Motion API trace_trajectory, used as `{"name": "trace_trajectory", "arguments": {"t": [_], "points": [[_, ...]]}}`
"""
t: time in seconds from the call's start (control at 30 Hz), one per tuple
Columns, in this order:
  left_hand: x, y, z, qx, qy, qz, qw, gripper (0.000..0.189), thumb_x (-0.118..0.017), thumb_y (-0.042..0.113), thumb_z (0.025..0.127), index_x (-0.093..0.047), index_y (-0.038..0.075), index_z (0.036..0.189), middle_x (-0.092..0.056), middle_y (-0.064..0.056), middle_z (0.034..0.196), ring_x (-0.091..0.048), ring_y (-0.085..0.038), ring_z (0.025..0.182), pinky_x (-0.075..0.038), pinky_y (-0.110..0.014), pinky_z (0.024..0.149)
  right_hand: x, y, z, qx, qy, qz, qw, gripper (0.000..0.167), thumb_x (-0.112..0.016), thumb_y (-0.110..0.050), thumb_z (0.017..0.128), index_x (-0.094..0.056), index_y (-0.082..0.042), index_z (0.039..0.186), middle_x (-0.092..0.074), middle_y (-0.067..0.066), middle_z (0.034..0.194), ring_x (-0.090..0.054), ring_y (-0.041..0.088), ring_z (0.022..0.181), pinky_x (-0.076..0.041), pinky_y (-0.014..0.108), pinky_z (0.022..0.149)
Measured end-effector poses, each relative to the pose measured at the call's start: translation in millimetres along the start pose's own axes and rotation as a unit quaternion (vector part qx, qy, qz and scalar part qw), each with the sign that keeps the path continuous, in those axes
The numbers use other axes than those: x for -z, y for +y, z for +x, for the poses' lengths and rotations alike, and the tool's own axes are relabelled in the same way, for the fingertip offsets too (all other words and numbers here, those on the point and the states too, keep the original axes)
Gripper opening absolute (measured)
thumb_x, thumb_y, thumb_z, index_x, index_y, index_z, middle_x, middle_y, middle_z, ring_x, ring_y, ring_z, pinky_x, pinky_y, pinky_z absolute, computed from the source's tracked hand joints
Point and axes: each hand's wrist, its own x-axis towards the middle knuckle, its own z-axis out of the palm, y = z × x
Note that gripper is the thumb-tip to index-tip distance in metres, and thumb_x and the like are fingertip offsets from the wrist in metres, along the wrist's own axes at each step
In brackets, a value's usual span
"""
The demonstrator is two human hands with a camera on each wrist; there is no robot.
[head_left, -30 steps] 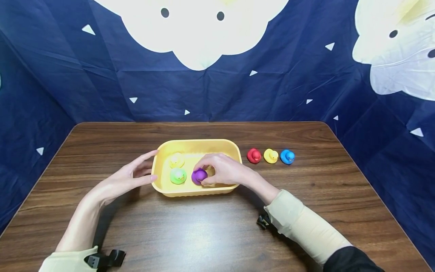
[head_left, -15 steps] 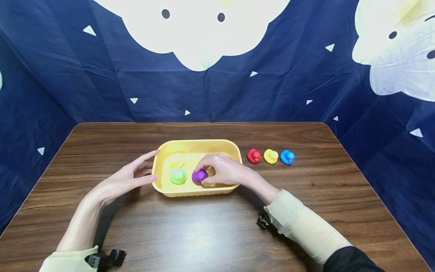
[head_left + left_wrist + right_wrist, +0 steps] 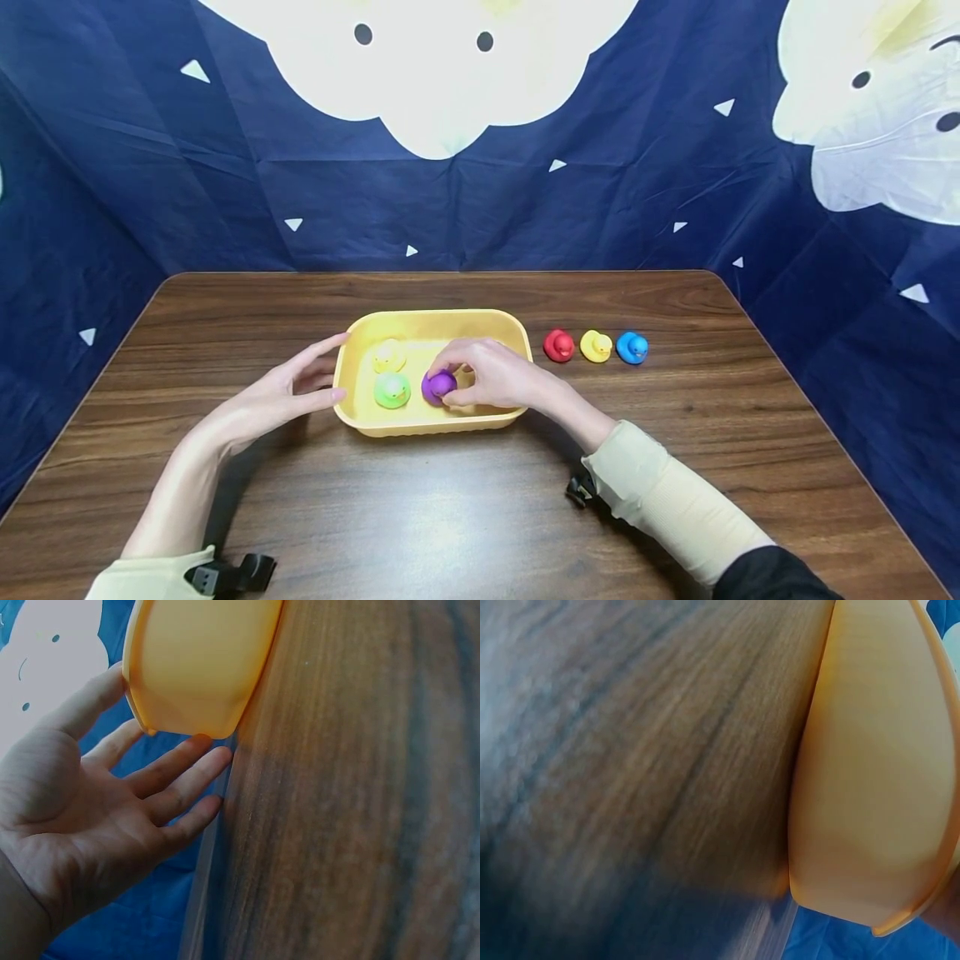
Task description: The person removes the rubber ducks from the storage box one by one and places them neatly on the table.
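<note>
A yellow plastic basket (image 3: pixel 427 429) stands on the table in the head view. Inside it, my right hand (image 3: pixel 495 375) pinches a purple rubber duck (image 3: pixel 438 386) between thumb and fingers. Left of that duck sit a green rubber duck (image 3: pixel 392 391) and, behind it, a yellow rubber duck (image 3: pixel 389 356). My left hand (image 3: pixel 288 387) touches the basket's left end with fingers extended; in the left wrist view its thumb and fingertips meet the basket's wall (image 3: pixel 195 667). The right wrist view shows the basket's outer side (image 3: pixel 877 765), which hides most of my right hand.
To the right of the basket, a red duck (image 3: pixel 558 345), another yellow duck (image 3: pixel 596 346) and a blue duck (image 3: pixel 632 347) stand in a row on the wooden table (image 3: pixel 420 517). Behind the table hangs a dark blue cloth (image 3: pixel 450 208) with white cloud shapes.
</note>
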Motion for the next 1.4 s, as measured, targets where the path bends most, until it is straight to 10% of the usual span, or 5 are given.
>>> {"name": "trace_trajectory", "arguments": {"t": [0.37, 0.67, 1.4], "points": [[-0.8, -1.1, -0.5, -0.005, 0.001, -0.005, 1.0000, 0.081, -0.066, 0.036, 0.101, -0.018, 0.029, 0.165, -0.041, -0.019, 0.161, -0.041, -0.038, 0.148, -0.046, -0.016, 0.096, 0, 2, 0.2, -0.001, 0.042, 0.084, 0.9956, 0.027, -0.081, -0.011, 0.086, -0.075, -0.015, 0.112, -0.073, -0.001, 0.115, -0.065, 0.010, 0.108, -0.059, 0.035, 0.094], [0.8, -0.2, -0.3, -0.005, 0.001, 0.007, 1.0000, 0.080, -0.065, 0.037, 0.102, -0.017, 0.028, 0.166, -0.040, -0.020, 0.161, -0.042, -0.039, 0.148, -0.046, -0.035, 0.105, 3, 2, 0.2, -0.009, 0.060, 0.120, 0.9910, 0.031, -0.080, -0.008, 0.086, -0.075, -0.012, 0.117, -0.072, 0.004, 0.122, -0.065, 0.016, 0.117, -0.059, 0.041, 0.095], [-0.8, -2.2, 1.7, -0.009, 0.002, 0.000, 1.0000, 0.080, -0.066, 0.035, 0.102, -0.018, 0.028, 0.166, -0.042, -0.018, 0.160, -0.042, -0.038, 0.147, -0.045, -0.015, 0.096, 30, -1, -19.4, -0.023, 0.141, 0.157, 0.9773, 0.034, -0.085, -0.013, 0.085, -0.077, -0.018, 0.117, -0.072, -0.002, 0.126, -0.064, 0.012, 0.122, -0.059, 0.045, 0.094]]}}
